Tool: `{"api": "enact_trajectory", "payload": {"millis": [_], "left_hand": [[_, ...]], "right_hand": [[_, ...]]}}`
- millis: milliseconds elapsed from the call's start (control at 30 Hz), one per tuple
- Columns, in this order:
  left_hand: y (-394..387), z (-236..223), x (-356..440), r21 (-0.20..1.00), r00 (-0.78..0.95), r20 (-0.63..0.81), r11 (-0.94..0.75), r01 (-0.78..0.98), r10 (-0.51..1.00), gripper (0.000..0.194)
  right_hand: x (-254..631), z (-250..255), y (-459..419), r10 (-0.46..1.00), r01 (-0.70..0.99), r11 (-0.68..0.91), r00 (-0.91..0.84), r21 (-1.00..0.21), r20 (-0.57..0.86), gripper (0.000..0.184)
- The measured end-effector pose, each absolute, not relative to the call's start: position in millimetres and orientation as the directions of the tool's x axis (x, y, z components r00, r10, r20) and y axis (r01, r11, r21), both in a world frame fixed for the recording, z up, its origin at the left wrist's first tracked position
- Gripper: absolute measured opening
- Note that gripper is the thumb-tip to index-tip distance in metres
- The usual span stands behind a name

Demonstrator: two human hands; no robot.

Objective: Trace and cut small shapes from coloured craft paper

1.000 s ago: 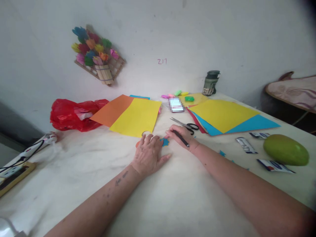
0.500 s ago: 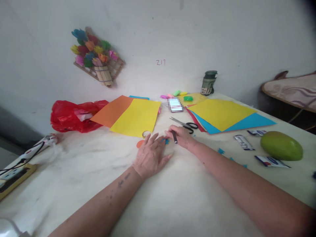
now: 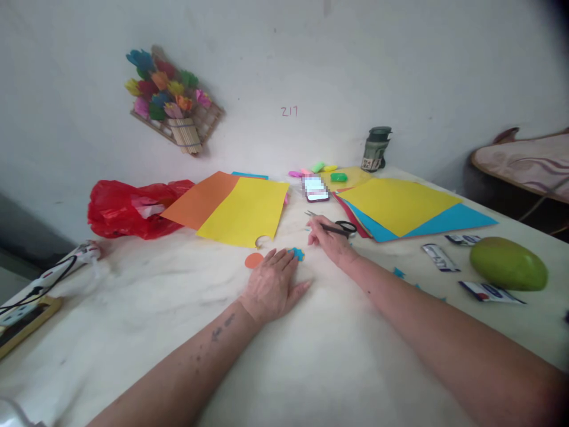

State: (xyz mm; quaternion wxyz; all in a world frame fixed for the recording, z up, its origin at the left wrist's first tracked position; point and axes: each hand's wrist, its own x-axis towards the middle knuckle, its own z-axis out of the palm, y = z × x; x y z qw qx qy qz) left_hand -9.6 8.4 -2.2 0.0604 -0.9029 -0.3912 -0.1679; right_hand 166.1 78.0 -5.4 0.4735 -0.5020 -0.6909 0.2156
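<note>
My left hand [image 3: 272, 283] lies flat on the white table, fingers stretched out, its fingertips touching a small blue star-shaped paper cutout [image 3: 297, 254]. An orange paper circle [image 3: 254, 260] sits just left of those fingers. My right hand [image 3: 329, 238] is a little farther back, fingers pinched round a thin black pen [image 3: 334, 228]. That hand rests beside the black-handled scissors [image 3: 344, 225], whose blades point left.
Yellow sheet [image 3: 246, 210] and orange sheet [image 3: 200, 198] lie behind the hands, with a red plastic bag [image 3: 128, 207] to their left. At right are a stack of coloured paper [image 3: 400, 204], a phone [image 3: 315, 188], a green mango [image 3: 509, 264] and wrappers [image 3: 438, 258]. A glue gun [image 3: 57, 270] lies far left.
My right hand has drawn back from the blue cutout toward the scissors, turning the pen to point right. My left hand slid slightly toward me, uncovering the orange circle.
</note>
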Motion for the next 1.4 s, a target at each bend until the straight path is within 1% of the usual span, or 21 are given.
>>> {"api": "enact_trajectory", "payload": {"millis": [100,167,200,267,333,367,433,500,567,633,733,900,1100,1400], "left_hand": [[8.6,-2.0,-9.2,0.022,0.635,0.347,-0.683,0.730,0.690,0.054],[8.9,-2.1,-8.6,0.031,0.634,0.351,-0.685,0.728,0.689,0.054],[9.0,-2.1,-8.3,0.038,0.634,0.353,-0.688,0.725,0.688,0.053],[9.1,-1.7,-7.7,0.050,0.638,0.360,-0.697,0.716,0.681,0.051],[9.2,-1.1,-7.4,0.059,0.642,0.362,-0.704,0.708,0.676,0.050],[9.2,-0.9,-7.4,0.062,0.644,0.359,-0.706,0.706,0.675,0.049],[9.6,-0.8,-7.5,0.065,0.648,0.347,-0.707,0.704,0.678,0.050],[10.0,-1.1,-7.6,0.066,0.652,0.339,-0.709,0.702,0.678,0.051],[10.4,-1.5,-7.5,0.065,0.657,0.338,-0.713,0.698,0.674,0.050],[10.5,-1.9,-7.2,0.062,0.660,0.334,-0.715,0.697,0.673,0.050],[10.3,-2.7,-6.9,0.051,0.660,0.319,-0.708,0.704,0.680,0.054],[10.1,-4.1,-7.3,0.043,0.661,0.300,-0.702,0.711,0.688,0.055],[10.1,-2.9,-7.8,0.041,0.661,0.283,-0.697,0.716,0.695,0.055],[10.9,-5.6,-8.0,0.052,0.658,0.318,-0.705,0.707,0.683,0.053]], "right_hand": [[166.6,-3.1,80.3,0.849,0.475,0.451,0.033,-0.756,0.527,0.040],[166.5,1.3,81.8,0.820,0.414,0.492,0.075,-0.766,0.567,0.039],[166.3,3.8,82.7,0.824,0.369,0.495,0.087,-0.786,0.560,0.038],[165.7,8.3,84.7,0.866,0.272,0.456,0.086,-0.847,0.493,0.036],[164.9,11.2,86.6,0.909,0.225,0.403,0.012,-0.887,0.417,0.032],[164.6,11.9,87.3,0.922,0.245,0.384,-0.043,-0.890,0.386,0.030],[164.1,12.2,88.1,0.927,0.374,0.374,-0.151,-0.849,0.343,0.024],[164.1,11.7,87.7,0.920,0.538,0.391,-0.228,-0.747,0.318,0.021],[164.3,11.6,86.3,0.910,0.657,0.412,-0.269,-0.631,0.314,0.018],[164.3,12.0,84.4,0.906,0.727,0.417,-0.287,-0.545,0.311,0.016],[163.7,11.9,81.8,0.911,0.776,0.408,-0.309,-0.481,0.274,0.016],[161.9,3.8,81.4,0.918,0.789,0.395,-0.320,-0.470,0.234,0.018],[161.6,-7.3,83.6,0.912,0.788,0.398,-0.283,-0.469,0.297,0.018],[161.1,-8.6,82.7,0.912,0.786,0.390,-0.258,-0.480,0.318,0.017]]}}
